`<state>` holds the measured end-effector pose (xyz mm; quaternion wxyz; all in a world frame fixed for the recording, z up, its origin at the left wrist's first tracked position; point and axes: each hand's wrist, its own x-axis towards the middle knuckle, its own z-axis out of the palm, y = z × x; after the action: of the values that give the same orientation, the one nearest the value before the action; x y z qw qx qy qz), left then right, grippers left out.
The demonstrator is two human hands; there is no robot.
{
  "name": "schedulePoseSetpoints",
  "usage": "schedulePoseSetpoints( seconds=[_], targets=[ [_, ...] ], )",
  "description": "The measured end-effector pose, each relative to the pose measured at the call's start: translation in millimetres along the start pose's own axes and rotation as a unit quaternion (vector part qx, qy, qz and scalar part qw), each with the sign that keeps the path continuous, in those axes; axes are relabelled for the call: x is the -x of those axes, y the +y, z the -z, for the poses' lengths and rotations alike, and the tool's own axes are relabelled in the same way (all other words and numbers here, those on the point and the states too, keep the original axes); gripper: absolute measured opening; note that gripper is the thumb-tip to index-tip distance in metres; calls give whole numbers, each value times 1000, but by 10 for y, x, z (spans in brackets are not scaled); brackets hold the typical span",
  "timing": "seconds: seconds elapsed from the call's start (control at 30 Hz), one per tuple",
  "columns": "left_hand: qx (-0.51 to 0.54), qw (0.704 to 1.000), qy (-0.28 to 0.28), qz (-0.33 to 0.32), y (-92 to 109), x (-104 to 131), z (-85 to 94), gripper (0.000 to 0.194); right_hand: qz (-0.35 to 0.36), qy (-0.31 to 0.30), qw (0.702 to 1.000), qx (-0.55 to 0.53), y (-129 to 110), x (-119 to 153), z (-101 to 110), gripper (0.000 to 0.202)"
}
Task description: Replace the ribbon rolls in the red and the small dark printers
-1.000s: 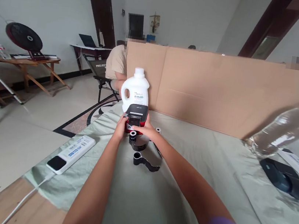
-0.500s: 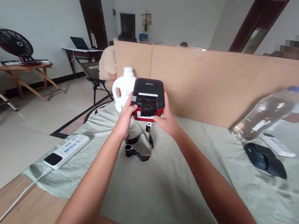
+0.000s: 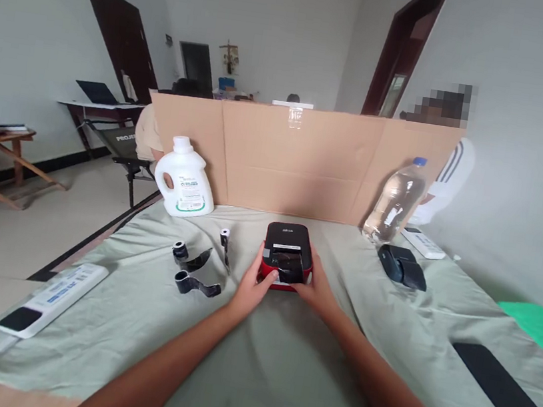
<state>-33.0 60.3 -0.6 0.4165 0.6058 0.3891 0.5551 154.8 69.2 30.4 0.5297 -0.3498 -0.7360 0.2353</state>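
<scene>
Both my hands hold a small black-and-red printer [image 3: 288,239] low over the green cloth [image 3: 273,365]; whether it rests on the cloth cannot be made out. My left hand [image 3: 254,282] grips its left side, thumb at the front edge. Around its right side are the fingers of my right hand [image 3: 317,287]. A strip of black tape [image 3: 291,268] sticks out of the printer's front slot. Left of it on the cloth lie several small black rolls with loose tails, one [image 3: 182,282] nearest me and another [image 3: 224,241] standing farther back.
A white jug [image 3: 186,181] and a clear bottle [image 3: 397,201] stand before a cardboard panel [image 3: 302,161]. Power strips [image 3: 53,299] lie left and back right. Right are a black device [image 3: 401,267] and a black slab [image 3: 508,392]. People sit beyond the panel.
The printer, still in both my hands, has come down toward the cloth and away from the white jug. The view has turned right, showing the black slab and a green object.
</scene>
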Motion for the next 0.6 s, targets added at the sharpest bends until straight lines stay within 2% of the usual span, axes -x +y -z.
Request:
schedulePoseSetpoints(
  seconds=[0.13, 0.27, 0.5, 0.6],
  targets=[
    [10, 1000, -16, 11, -108, -17, 61, 85, 18, -12, 1000, -21, 14, -29, -50, 80],
    [21, 999, -25, 19, -110, -45, 71, 92, 12, -17, 999, -33, 47, -30, -68, 85],
    [17, 999, -29, 0, -152, -73, 82, 83, -7, 8, 1000, 26, 227, 75, -124, 79],
    [14, 999, -34, -3, -179, -88, 98, 81, -26, 20, 998, 51, 309, 126, -157, 83]
  ],
)
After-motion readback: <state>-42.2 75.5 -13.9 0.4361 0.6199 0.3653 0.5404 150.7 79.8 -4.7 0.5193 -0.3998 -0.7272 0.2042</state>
